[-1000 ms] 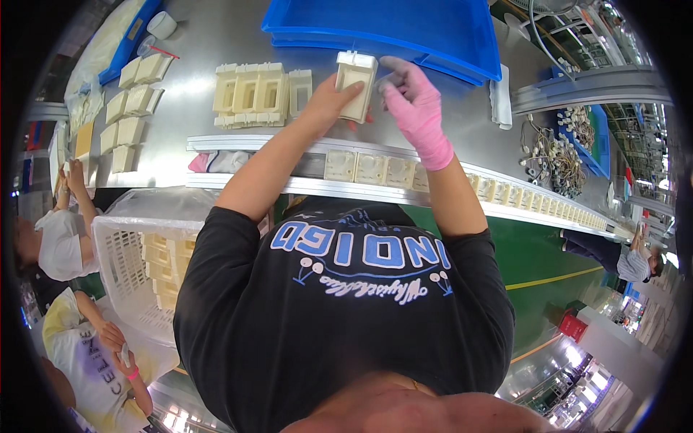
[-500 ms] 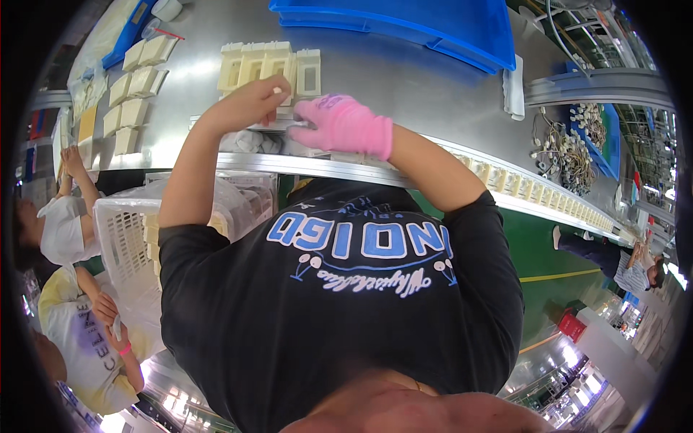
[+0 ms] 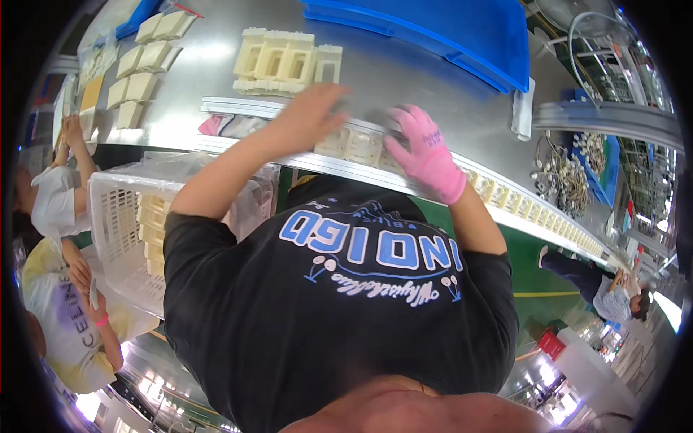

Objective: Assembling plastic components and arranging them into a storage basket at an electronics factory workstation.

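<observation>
My bare left hand (image 3: 310, 121) reaches over the metal rail, its fingers stretched out and somewhat blurred, with nothing visible in it. Below its fingertips, cream plastic parts (image 3: 361, 148) sit in the rail channel. To the right, my right hand (image 3: 427, 150) in a pink glove hovers above the same row, thumb and fingers apart and nothing seen between them. Beyond the left hand, a group of cream plastic housings (image 3: 278, 61) stands side by side on the metal table. A crumpled pink and white cloth item (image 3: 234, 126) lies in the channel beside my left forearm.
Stacked cream parts (image 3: 141, 76) stand at the far left. A large blue tray (image 3: 433, 36) occupies the back. The row of cream parts (image 3: 548, 206) runs off right, near bundled wires (image 3: 559, 173). A white basket (image 3: 119, 231) stands left; other people (image 3: 61, 180) work there.
Both hands have moved right and apart, away from the cream housings. The gloved hand has turned fingers-up, and the cream parts in the channel now show between the hands.
</observation>
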{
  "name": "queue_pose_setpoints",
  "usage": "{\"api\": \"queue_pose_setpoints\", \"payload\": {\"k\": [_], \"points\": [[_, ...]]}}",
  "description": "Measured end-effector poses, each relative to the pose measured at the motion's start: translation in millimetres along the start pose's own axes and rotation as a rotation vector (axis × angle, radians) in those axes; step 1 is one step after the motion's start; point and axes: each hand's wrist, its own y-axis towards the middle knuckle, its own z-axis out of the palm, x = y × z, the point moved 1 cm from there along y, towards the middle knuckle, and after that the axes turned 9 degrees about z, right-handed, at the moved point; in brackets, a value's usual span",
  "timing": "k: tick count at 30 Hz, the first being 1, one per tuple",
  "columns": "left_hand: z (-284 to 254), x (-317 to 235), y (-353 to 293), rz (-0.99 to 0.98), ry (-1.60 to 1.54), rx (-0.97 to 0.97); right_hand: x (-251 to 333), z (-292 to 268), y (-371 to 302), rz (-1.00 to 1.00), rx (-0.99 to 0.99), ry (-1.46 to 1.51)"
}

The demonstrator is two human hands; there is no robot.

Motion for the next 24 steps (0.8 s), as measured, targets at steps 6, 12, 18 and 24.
{"api": "queue_pose_setpoints", "payload": {"k": [6, 12, 18, 24], "points": [[33.1, -19.3, 8.3, 0.013, 0.032, 0.365, 11.4, 16.6, -19.5, -0.053, 0.028, -0.179], [20.3, 0.9, -1.0, 0.055, -0.193, 0.026, 11.5, 15.3, -22.2, -0.083, -0.024, -0.146], [-31.6, 41.9, -31.8, -0.157, 0.043, -0.221, 11.8, 18.0, -22.6, -0.035, -0.017, -0.194], [-39.5, 56.2, -74.0, -0.199, 0.181, -0.285, 10.9, 23.1, -20.8, -0.007, 0.03, -0.207]]}}
